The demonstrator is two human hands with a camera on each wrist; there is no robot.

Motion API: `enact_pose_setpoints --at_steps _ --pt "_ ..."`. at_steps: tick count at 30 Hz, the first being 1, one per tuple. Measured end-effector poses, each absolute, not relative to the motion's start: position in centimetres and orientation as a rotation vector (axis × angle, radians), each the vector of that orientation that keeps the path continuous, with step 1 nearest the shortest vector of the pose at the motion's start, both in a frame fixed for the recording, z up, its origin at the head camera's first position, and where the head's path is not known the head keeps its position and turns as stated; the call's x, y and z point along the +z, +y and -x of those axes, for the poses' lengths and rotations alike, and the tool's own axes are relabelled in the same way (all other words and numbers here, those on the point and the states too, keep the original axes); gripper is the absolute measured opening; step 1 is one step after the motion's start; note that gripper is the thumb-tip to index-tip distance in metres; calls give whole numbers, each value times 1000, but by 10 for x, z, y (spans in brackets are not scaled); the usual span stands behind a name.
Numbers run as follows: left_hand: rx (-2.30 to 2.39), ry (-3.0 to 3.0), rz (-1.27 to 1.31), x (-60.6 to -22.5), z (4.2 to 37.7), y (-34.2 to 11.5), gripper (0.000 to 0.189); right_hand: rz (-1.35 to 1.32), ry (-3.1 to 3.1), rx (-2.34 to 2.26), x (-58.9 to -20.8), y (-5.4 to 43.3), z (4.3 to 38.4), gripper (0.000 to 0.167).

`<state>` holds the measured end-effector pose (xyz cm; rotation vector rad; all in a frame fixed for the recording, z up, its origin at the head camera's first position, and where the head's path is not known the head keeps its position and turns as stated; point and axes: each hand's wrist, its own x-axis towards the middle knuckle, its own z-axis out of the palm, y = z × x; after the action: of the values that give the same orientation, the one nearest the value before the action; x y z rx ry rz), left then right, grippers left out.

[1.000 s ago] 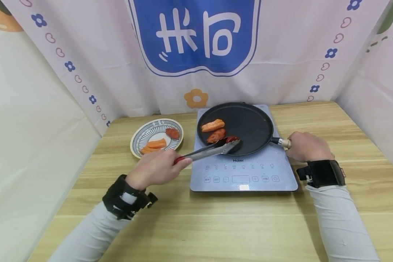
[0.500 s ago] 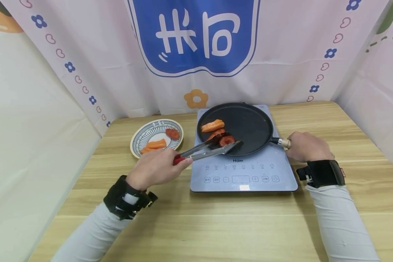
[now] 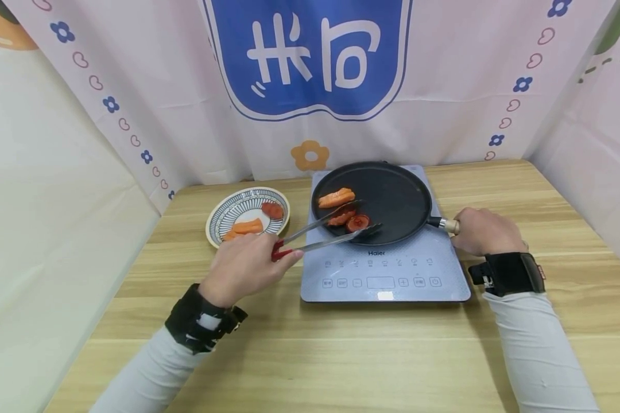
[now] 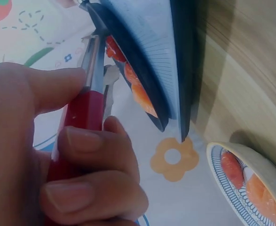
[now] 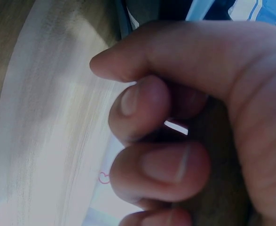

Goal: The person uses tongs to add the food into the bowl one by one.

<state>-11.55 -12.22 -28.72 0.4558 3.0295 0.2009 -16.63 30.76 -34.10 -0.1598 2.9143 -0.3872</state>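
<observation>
My left hand (image 3: 248, 264) holds metal tongs (image 3: 330, 240) by their red handle (image 4: 85, 110), with the thumb along one side. The two tong arms are spread, their tips over the near left part of a flat black pan (image 3: 392, 201). A round dark-red slice (image 3: 358, 222) with a paler middle lies between the tips. Behind it sit a reddish piece (image 3: 343, 217), partly hidden by a tong arm, and an orange strip (image 3: 336, 198). My right hand (image 3: 485, 231) grips the pan's wooden handle (image 3: 452, 226); its fingers are curled in the right wrist view.
Under the pan is a pale blue induction cooktop (image 3: 382, 272) with touch buttons. To its left stands a patterned plate (image 3: 213, 221) bearing orange strips (image 3: 247, 226) and a red piece (image 3: 272, 210). A printed cloth (image 3: 186, 137) hangs behind the wooden table (image 3: 341, 355).
The tongs have spread, and the round red slice now lies loose in the pan beside the reddish piece. My left hand has barely shifted; my right hand keeps its grip on the handle.
</observation>
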Motion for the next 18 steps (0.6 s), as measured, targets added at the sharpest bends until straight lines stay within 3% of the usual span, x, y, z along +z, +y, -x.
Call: enact_pose_setpoints --at_steps 18 --pt "281 3047 -396 -297 108 -137 56 153 2909 -382 -342 308 168 22"
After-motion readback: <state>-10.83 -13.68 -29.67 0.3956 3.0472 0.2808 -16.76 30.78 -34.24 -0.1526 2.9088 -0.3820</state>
